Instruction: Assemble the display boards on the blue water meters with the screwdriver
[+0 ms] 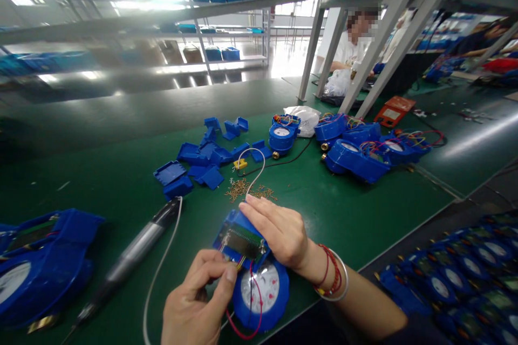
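A blue water meter (261,294) with a round white dial lies at the table's near edge, its electronics box with a circuit board (243,242) exposed. My left hand (202,291) pinches thin coloured wires at the board's lower edge between thumb and forefinger. Along the right side of the box, my right hand (279,226) holds the meter, its fingers stretched toward the far edge; its thumb is hidden. A red wire (259,310) loops over the dial. A white cable (263,159) arches up from beyond my right fingertips.
An electric screwdriver (137,248) lies left, beside another blue meter (44,264). Farther back are blue plastic covers (206,156), brass screws (238,190), a yellow part (240,164) and several wired meters (356,156). More meters (453,275) stand lower right. A person (350,46) sits beyond the metal posts.
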Tool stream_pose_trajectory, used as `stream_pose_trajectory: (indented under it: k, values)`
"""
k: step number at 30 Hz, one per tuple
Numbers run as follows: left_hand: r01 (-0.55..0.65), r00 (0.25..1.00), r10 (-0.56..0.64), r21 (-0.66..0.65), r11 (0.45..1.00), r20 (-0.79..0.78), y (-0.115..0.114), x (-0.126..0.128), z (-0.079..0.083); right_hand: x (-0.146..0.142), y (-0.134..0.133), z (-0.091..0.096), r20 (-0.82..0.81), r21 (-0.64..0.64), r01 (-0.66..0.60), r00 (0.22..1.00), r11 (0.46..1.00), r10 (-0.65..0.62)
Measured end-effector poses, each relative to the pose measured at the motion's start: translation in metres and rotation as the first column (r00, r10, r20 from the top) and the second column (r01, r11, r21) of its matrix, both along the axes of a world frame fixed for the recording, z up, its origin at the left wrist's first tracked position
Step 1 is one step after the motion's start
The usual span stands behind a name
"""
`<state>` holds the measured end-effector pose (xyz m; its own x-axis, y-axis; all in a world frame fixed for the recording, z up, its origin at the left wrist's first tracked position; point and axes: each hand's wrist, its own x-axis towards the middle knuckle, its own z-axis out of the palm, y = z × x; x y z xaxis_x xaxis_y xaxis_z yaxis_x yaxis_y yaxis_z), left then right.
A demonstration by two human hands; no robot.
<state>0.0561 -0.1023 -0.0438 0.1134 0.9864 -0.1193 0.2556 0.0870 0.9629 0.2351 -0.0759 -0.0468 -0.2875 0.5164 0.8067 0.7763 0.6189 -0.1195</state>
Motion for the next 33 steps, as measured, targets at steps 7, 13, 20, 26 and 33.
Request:
stream_pose_trajectory:
  k: [7,13,20,26,33]
  values:
    - [0.075,0.992,-0.071,0.036,0.996,-0.106,0.000,0.001,0.002,0.000,0.000,0.000,-0.068,-0.052,-0.013,0.998,0.999,0.010]
    - [0.127,0.982,-0.114,0.082,0.989,-0.149,0.002,0.000,-0.001,0.000,0.000,-0.002,-0.124,-0.107,-0.055,0.991,0.993,0.041]
    - [0.158,0.976,-0.135,0.126,0.979,-0.173,0.005,0.003,0.002,0.000,0.002,-0.004,-0.235,-0.185,-0.113,0.970,0.976,0.068]
    - [0.165,0.972,-0.117,0.243,0.956,-0.202,0.008,0.005,0.001,-0.004,0.003,-0.004,-0.328,-0.204,-0.159,0.941,0.966,0.085]
    - [0.135,0.926,0.024,0.389,0.911,-0.378,0.017,-0.006,-0.012,-0.007,0.005,-0.005,-0.319,-0.322,-0.207,0.943,0.924,0.100]
